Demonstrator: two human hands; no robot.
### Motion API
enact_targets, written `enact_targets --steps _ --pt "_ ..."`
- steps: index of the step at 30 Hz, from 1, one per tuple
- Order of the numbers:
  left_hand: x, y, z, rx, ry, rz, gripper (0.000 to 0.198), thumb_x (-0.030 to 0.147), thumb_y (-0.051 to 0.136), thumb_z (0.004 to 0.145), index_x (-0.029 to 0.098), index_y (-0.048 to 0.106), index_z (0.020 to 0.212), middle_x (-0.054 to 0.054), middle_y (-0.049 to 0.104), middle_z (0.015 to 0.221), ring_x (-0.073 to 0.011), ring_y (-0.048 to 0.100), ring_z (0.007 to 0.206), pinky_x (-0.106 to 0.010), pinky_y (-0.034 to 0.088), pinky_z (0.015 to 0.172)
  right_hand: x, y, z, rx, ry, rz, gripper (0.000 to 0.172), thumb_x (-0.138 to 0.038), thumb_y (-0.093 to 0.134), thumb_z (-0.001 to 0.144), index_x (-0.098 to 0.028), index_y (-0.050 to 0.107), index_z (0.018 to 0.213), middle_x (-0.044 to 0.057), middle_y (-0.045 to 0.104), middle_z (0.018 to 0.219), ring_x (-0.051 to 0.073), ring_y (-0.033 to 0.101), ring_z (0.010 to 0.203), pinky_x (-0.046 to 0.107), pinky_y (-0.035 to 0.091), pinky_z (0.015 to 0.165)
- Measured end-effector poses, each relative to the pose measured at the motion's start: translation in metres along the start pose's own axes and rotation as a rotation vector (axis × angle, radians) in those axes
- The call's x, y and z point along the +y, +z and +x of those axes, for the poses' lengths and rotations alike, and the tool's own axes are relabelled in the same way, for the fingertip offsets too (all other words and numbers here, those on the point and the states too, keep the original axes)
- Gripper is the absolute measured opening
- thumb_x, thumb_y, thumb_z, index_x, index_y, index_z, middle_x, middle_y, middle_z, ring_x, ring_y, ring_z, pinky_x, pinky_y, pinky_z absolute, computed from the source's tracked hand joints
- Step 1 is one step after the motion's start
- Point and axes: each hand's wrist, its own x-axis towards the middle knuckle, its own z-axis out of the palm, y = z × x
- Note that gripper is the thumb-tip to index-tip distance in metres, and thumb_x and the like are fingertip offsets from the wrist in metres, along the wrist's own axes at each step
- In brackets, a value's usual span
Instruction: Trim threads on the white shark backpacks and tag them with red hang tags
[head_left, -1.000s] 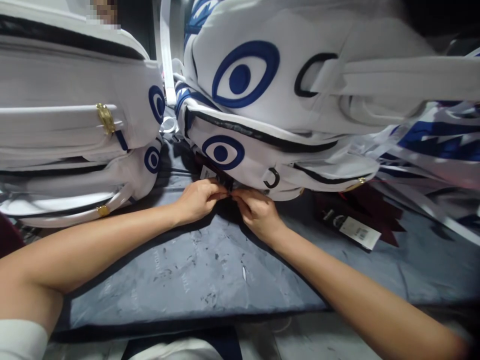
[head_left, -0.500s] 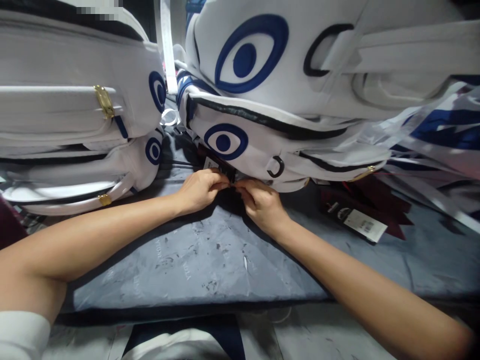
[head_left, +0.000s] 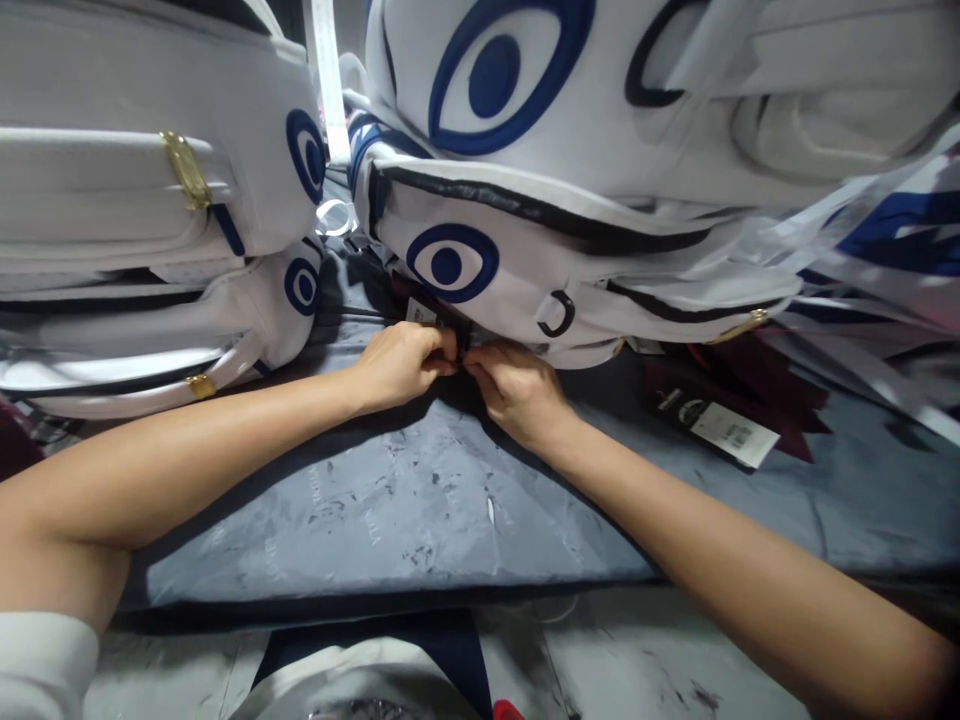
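Left hand (head_left: 403,362) and right hand (head_left: 523,392) nearly meet, fingertips pinching a small dark piece (head_left: 463,350) beside a tag (head_left: 421,312), below a white bag (head_left: 525,255) on the table (head_left: 405,510), close work seemingly calling for a steady grip.

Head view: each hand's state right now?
Left hand: closed, pinching a small dark piece, too small to identify.
Right hand: closed in a pinch at the same piece; exact hold unclear.

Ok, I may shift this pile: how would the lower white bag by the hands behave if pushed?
The lower white bag would probably give, since its panel bulges softly. It may feel heavy, as the upper bag seems stacked on it.
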Motion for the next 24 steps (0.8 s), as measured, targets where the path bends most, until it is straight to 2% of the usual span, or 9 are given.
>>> enact_targets --steps 3,8,12,15,20,24 --pt "0.004 -0.003 0.0 -0.017 0.001 0.129 0.011 0.025 0.066 0.084 0.02 0.071 0.092 -0.002 0.073 0.084 -0.0192 0.067 0.075 -0.028 0.043 0.062 -0.002 0.002 0.001 0.006 -0.016 -0.037 0.028 -0.019 0.039 0.099 -0.017 0.066 0.088 0.008 0.066 0.077 0.02 0.061 0.074 0.032 0.048 0.069" --pt "0.004 0.001 -0.002 0.051 0.115 0.277 0.018 0.031 0.058 0.092 0.02 0.071 0.093 -0.006 0.074 0.093 -0.021 0.068 0.08 -0.029 0.044 0.061 -0.005 0.001 0.001 -0.012 0.028 0.006 0.027 -0.02 0.039 0.098 -0.018 0.064 0.088 0.008 0.065 0.078 0.021 0.059 0.074 0.033 0.047 0.07" --pt "0.007 0.008 -0.002 0.065 0.094 0.386 0.021 0.032 0.058 0.092 0.018 0.073 0.089 -0.009 0.073 0.089 -0.0231 0.068 0.077 -0.031 0.045 0.059 -0.006 0.0 0.002 -0.023 0.003 -0.02 0.025 -0.015 0.041 0.095 -0.017 0.064 0.087 0.008 0.065 0.078 0.021 0.059 0.074 0.033 0.047 0.07" --pt "0.01 0.011 -0.001 0.091 0.072 0.44 0.018 0.028 0.061 0.089 0.016 0.072 0.095 -0.01 0.072 0.089 -0.025 0.068 0.077 -0.032 0.045 0.058 -0.006 0.001 0.004 -0.027 -0.053 -0.062 0.025 -0.011 0.042 0.093 -0.018 0.065 0.083 0.008 0.066 0.077 0.02 0.059 0.074 0.033 0.047 0.071" --pt "0.007 0.01 -0.001 0.076 0.094 0.377 0.015 0.028 0.062 0.089 0.017 0.07 0.093 -0.009 0.071 0.091 -0.024 0.068 0.08 -0.032 0.049 0.063 -0.006 0.0 0.005 -0.013 -0.103 -0.089 0.025 -0.008 0.043 0.092 -0.015 0.066 0.084 0.008 0.066 0.077 0.02 0.058 0.074 0.033 0.046 0.071" --pt "0.0 0.006 -0.006 0.012 0.15 0.232 0.01 0.019 0.061 0.088 0.015 0.068 0.092 -0.009 0.072 0.096 -0.0221 0.069 0.087 -0.031 0.054 0.072 -0.008 -0.002 0.004 -0.038 -0.098 -0.126 0.023 -0.009 0.045 0.092 -0.016 0.066 0.085 0.007 0.065 0.078 0.019 0.058 0.076 0.032 0.044 0.074"
